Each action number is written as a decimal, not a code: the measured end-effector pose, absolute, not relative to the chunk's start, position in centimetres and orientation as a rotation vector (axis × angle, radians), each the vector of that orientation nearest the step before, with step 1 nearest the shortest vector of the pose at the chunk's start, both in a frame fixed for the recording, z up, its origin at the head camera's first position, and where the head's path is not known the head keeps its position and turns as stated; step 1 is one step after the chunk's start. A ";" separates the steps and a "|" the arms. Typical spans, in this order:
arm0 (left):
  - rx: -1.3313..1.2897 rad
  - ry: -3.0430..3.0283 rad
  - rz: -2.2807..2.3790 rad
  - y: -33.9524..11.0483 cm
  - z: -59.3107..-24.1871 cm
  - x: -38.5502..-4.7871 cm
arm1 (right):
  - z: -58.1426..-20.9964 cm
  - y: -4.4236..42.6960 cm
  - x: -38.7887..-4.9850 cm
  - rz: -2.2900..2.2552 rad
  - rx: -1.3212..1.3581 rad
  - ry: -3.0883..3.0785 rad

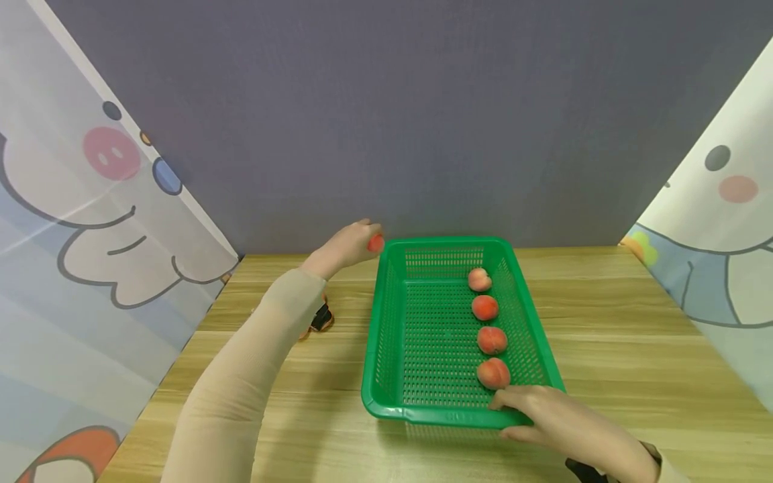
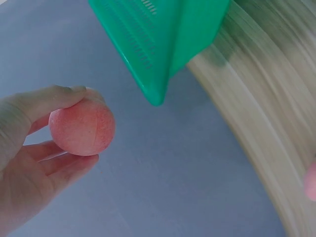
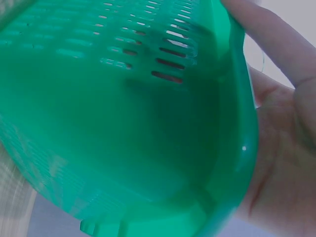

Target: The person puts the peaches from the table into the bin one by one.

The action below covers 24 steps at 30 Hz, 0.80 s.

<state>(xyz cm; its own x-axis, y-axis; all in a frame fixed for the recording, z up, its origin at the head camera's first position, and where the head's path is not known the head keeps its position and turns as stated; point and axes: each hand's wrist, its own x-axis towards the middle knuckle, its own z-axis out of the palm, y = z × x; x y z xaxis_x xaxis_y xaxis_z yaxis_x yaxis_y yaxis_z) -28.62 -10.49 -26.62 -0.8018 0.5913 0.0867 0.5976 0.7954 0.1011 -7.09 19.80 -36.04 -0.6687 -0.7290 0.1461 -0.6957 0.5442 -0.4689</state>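
In the head view, a green basket (image 1: pixel 386 396) holds several peaches, such as one peach (image 1: pixel 493 373), in a column along its right side. My left hand (image 1: pixel 349 247) is raised beside the basket's far left corner, pinching another peach (image 1: pixel 376 243). The left wrist view shows thumb and fingers round that peach (image 2: pixel 82 127), with the basket (image 2: pixel 148 59) apart from it. My right hand (image 1: pixel 555 422) grips the basket's near right corner, fingers over the rim. In the right wrist view, the hand (image 3: pixel 279 143) lies against the basket's rim (image 3: pixel 244 143).
On the wooden table (image 1: pixel 634 349), a small black and orange object (image 1: pixel 322 317) lies left of the basket, partly behind my left sleeve. A grey panel (image 1: pixel 386 121) stands behind the table, and cartoon-printed sheets (image 1: pixel 48 282) hang at both sides.
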 end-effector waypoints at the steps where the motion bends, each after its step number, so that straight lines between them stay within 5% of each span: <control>1: -0.973 -2.929 -0.191 -10.2 -26.5 -28.6 | -36.0 19.8 -7.1 -0.772 -1.249 2.704; 24: -1.065 -2.980 -0.213 -3.5 -26.8 -28.8 | -36.2 19.8 -7.2 -0.782 -1.262 2.698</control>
<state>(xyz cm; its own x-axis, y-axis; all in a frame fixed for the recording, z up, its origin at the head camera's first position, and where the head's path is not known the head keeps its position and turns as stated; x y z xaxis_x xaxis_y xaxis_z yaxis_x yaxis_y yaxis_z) -28.85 -3.51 -26.78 -0.7743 0.6326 0.0173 0.6287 0.7657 0.1363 -7.18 19.83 -36.20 -0.6624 -0.7332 0.1537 -0.7018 0.5355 -0.4698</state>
